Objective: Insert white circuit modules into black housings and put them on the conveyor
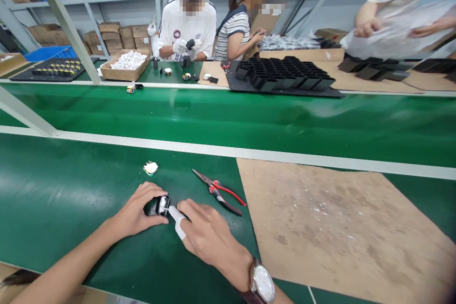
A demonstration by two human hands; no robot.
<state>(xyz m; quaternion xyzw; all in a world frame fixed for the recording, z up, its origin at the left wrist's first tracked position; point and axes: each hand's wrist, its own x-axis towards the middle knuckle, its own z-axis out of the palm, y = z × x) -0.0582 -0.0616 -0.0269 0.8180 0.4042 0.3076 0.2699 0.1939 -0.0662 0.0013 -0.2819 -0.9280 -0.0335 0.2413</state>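
My left hand [137,211] grips a small black plastic case [157,205] between thumb and fingers, just above the green bench. Inside its open end sits a board with white filler [163,204]. Close against that end is my right hand [210,232], its fingers bent together and one tip wearing a white finger cot [178,223]. Whether those fingers hold a small part, I cannot make out. Long-nose pliers [215,189] with red and black handles lie beyond my right hand. A small white-topped circuit board [151,167] rests beyond my left hand.
A stained cardboard sheet [320,218] covers the bench at right. Past a white rail [178,146] runs a green conveyor belt [213,114]. Across it, several people work near black cases [285,73], a box of white parts [128,64] and a dark tray [53,70]. A slanted post [28,111] stands left.
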